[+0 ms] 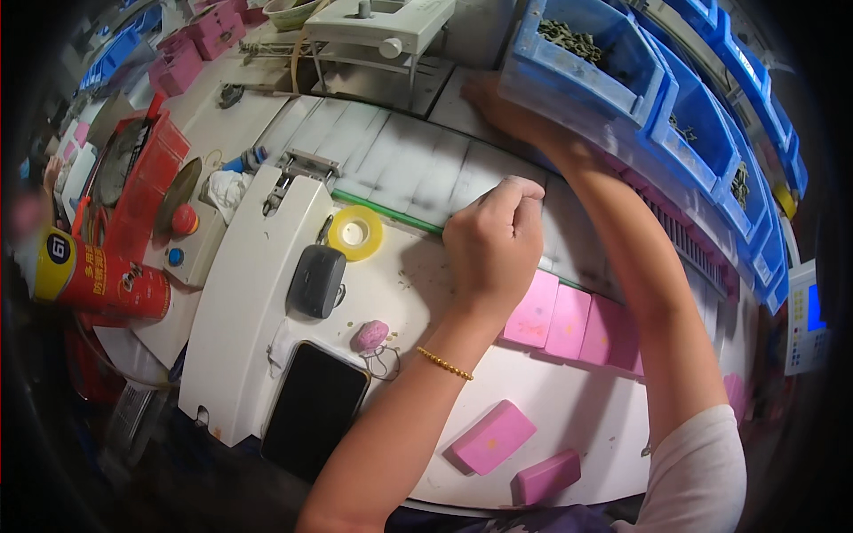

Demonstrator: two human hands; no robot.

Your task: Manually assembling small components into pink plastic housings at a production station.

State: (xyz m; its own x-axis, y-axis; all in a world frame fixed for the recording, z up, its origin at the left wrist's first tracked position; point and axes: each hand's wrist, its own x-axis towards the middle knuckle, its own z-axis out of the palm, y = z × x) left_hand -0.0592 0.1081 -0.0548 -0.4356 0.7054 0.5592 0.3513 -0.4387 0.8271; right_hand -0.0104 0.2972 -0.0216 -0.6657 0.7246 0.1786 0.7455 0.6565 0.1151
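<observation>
My left hand is closed in a fist over the near edge of a row of whitish-grey slabs. Whatever it may hold is hidden inside the fingers. My right hand reaches far forward, beside the lower left corner of a blue bin; its fingers are dark and partly hidden. Just right of my left wrist stands a row of pink blocks. Nearer to me, one pink block lies apart, with another pink block tilted beside it.
Left of my forearm lie a black phone, a dark grey case, a yellow tape roll and a pink lump. A long white machine housing and a red can stand farther left. A white stand is at the back.
</observation>
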